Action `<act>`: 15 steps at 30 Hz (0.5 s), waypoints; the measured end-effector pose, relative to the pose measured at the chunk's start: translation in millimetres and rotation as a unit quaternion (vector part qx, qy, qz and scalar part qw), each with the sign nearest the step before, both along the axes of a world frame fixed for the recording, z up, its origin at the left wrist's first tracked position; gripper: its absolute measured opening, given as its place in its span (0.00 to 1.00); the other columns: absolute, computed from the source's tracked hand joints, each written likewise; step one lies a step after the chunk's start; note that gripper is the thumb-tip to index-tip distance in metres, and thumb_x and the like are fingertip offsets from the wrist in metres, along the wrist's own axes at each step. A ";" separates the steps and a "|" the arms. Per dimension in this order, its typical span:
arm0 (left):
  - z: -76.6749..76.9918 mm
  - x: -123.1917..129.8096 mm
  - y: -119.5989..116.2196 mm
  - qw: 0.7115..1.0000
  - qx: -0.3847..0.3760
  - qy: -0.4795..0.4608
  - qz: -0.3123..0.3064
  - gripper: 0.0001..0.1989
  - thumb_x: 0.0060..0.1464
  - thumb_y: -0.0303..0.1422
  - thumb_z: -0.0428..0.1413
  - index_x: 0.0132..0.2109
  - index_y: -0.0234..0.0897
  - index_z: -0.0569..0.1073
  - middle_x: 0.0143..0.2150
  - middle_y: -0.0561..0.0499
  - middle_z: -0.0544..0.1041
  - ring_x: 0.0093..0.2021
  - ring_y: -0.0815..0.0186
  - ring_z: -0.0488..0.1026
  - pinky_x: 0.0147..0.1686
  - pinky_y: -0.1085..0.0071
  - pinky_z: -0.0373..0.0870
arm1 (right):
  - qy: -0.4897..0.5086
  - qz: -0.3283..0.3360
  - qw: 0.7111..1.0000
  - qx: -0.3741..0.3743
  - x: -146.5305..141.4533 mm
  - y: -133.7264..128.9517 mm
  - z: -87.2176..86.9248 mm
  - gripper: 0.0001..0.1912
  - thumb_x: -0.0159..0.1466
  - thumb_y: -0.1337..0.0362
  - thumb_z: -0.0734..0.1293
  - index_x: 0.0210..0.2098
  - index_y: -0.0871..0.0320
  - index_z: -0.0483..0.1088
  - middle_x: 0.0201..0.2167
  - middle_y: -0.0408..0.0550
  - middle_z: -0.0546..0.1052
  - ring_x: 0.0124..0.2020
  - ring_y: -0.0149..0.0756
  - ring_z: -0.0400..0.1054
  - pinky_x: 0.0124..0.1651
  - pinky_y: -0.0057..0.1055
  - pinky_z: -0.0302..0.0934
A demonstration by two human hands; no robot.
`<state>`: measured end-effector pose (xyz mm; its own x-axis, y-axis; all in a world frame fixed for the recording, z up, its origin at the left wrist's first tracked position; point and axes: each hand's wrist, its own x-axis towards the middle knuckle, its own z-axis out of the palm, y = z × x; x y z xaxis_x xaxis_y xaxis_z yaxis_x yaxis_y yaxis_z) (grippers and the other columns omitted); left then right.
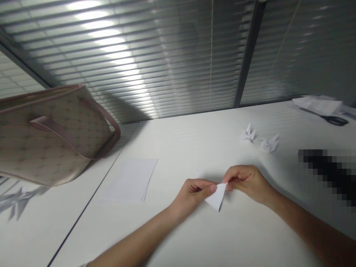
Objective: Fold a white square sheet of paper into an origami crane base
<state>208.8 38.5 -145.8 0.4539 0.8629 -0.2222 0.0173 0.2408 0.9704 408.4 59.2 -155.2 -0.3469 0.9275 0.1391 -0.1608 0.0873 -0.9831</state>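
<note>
A small folded white paper [217,198], triangular in outline, is held between both hands above the white table. My left hand [196,191] pinches its upper left edge, thumb in front. At the upper right corner, the thumb and fingertips of my right hand [247,181] grip the same paper. Its lower tip points down and hangs free. Beyond my right hand stand two folded paper cranes [248,133], side by side on the table. Left of my left hand lie several flat white paper sheets [129,180].
A beige patterned handbag [55,137] with pink handles stands at the left. Scissors [333,119] lie by a paper pile [319,105] at the far right. A seam [83,211] crosses the table [180,141]; blinds [180,55] rise behind. A blurred-out dark patch covers the right edge.
</note>
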 end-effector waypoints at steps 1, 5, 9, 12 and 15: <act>0.5 0.2 -0.1 1.000 -0.002 -0.001 0.001 0.16 0.52 0.43 0.61 0.39 0.34 0.82 0.33 0.46 0.81 0.32 0.64 0.73 0.34 0.70 0.65 | -0.003 0.000 1.000 0.005 0.3 0.2 -0.1 0.07 0.50 0.61 0.76 0.24 0.56 0.77 0.20 0.44 0.77 0.21 0.32 0.72 0.26 0.28 0.68; 1.6 -0.2 -0.3 1.000 0.006 0.008 0.017 0.14 0.52 0.42 0.61 0.38 0.34 0.82 0.31 0.47 0.81 0.30 0.65 0.72 0.33 0.71 0.65 | -0.015 -0.002 0.999 0.033 0.7 0.7 0.6 0.05 0.50 0.62 0.76 0.25 0.55 0.78 0.22 0.45 0.78 0.24 0.32 0.71 0.27 0.28 0.67; 1.8 -1.5 -0.9 0.999 0.022 0.031 0.033 0.14 0.53 0.41 0.60 0.37 0.33 0.82 0.30 0.47 0.81 0.29 0.65 0.72 0.32 0.71 0.64 | -0.019 0.001 0.998 0.056 0.4 0.9 0.5 0.05 0.51 0.61 0.75 0.27 0.54 0.79 0.24 0.46 0.78 0.25 0.33 0.71 0.28 0.28 0.67; 3.0 -1.4 -1.7 0.998 0.028 0.043 0.038 0.14 0.52 0.41 0.61 0.35 0.33 0.82 0.30 0.47 0.80 0.29 0.65 0.72 0.32 0.71 0.64 | -0.016 0.001 0.997 0.071 0.6 0.7 -0.6 0.04 0.54 0.60 0.74 0.28 0.54 0.79 0.23 0.45 0.78 0.23 0.32 0.71 0.26 0.29 0.68; 4.5 -0.5 -2.4 0.997 0.033 0.052 0.047 0.14 0.52 0.41 0.61 0.33 0.33 0.82 0.28 0.48 0.80 0.28 0.66 0.71 0.30 0.73 0.63 | -0.018 0.000 0.997 0.082 1.1 0.3 -1.6 0.03 0.55 0.61 0.73 0.29 0.52 0.79 0.23 0.45 0.78 0.23 0.33 0.71 0.26 0.29 0.68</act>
<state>208.3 36.1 -141.3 0.3478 0.9151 -0.2040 0.0983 0.1808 0.9786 409.5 59.5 -156.8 -0.3549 0.8933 0.2756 -0.1264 0.2463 -0.9609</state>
